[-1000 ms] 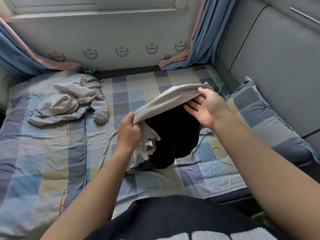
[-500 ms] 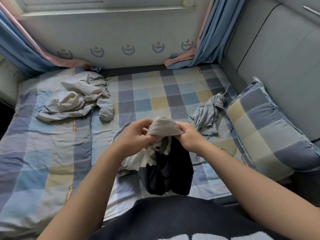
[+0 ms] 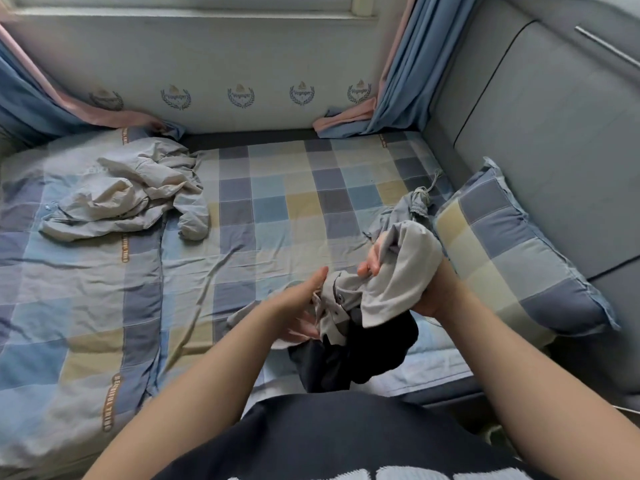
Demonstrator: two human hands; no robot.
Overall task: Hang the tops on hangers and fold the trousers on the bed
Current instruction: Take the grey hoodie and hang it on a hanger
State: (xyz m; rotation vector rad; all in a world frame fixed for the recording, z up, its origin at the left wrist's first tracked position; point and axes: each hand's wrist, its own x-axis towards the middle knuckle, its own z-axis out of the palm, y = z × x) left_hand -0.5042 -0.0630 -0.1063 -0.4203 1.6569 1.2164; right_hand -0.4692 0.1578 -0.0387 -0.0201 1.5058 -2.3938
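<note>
Right hand (image 3: 431, 294), at the right of the head view, grasps a grey-and-black top (image 3: 394, 282). The grey cloth is draped over the knuckles and bunched in the fist, with fingertips (image 3: 371, 264) showing at the cloth's left edge. Left hand (image 3: 298, 304), just beside it, is released: the fingers are straight, the thumb points up, and the palm faces the top and touches its buttoned grey placket. The black part of the top hangs below both hands, above the near edge of the bed (image 3: 277, 202), which is covered in a checked sheet of blue, grey and yellow squares. It cannot be told whether the cloth's lowest fold touches the sheet.

Other items on the bed:
- A pale crumpled garment (image 3: 128, 199) lies at the far left, well apart from the hands.
- A blue-grey drawstring garment (image 3: 414, 204) lies heaped at the right, just behind the held top and beside the checked pillow (image 3: 512, 258).

The pillow leans against a grey padded headboard (image 3: 554, 133) on the right side. Blue and pink curtains (image 3: 398, 81) hang in both far corners, their ends resting on the mattress. Between them runs a white wall (image 3: 207, 64) with a row of printed crests. The person's dark shirt (image 3: 346, 441) fills the lower edge.
</note>
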